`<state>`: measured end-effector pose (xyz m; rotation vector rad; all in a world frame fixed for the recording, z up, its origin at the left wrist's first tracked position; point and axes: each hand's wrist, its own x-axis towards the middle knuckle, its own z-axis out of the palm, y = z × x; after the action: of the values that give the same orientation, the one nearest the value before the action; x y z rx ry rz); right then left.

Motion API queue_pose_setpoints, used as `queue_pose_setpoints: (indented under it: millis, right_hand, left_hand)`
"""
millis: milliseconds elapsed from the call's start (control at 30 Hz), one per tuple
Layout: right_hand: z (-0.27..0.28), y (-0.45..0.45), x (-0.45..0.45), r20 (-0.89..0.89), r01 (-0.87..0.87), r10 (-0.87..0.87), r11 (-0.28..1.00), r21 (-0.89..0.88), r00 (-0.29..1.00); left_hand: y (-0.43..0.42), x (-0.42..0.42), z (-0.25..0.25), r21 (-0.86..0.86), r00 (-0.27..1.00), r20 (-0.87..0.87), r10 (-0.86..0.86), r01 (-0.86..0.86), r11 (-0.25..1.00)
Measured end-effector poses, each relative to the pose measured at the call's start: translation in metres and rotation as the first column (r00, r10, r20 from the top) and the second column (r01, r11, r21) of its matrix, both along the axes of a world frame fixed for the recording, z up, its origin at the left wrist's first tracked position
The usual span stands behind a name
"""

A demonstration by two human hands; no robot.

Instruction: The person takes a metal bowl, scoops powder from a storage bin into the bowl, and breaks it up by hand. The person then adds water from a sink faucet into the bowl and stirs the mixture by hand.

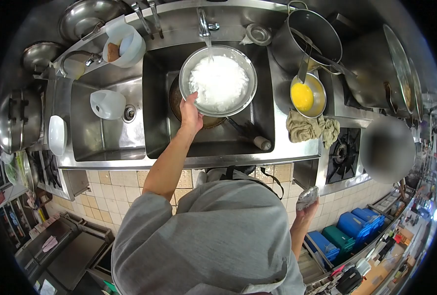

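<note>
Over the dark sink basin (162, 140), I have the left hand (191, 117) gripping the near-left rim of a round metal bowl (252, 82). Its thumb lies over the rim; the other fingers are mostly hidden by the bowl, so I cannot tell how they bear on it. Just ahead of that grip, the bowl is full of bright white, foamy-looking contents (218, 84), with glare washing out the detail. Beyond them, a thin stream of water drops from the faucet (203, 23) into the bowl's far side.

Below the left grip, a pan (211, 122) lies in the same basin, largely covered by the bowl from my view, its handle (260, 142) pointing off to the right. Left of the grip, in the neighbouring basin, I see a white plastic container (106, 104).

Well apart from the bowl, beside the body, the right hand (308, 212) is closed on a crumpled, silvery pad (307, 197); I cannot tell what it is made of. Ahead of this hand, on the counter, sits a rumpled cloth (304, 127), and just past it a small metal bowl (320, 101) of yellow liquid (303, 97). To the hand's right, near it, is a stove burner (344, 152).
</note>
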<state>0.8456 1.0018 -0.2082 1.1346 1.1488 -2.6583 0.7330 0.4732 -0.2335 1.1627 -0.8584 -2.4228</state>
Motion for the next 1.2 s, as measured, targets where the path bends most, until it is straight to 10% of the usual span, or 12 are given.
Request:
queue_pose_setpoints:
  millis: [1200]
  right_hand:
    - [-0.012,0.003,0.024,0.062,0.126,-0.126,0.992,0.003,0.99]
  left_hand:
    - [0.015,0.009,0.013,-0.091,0.987,-0.014,-0.159,0.157,0.984]
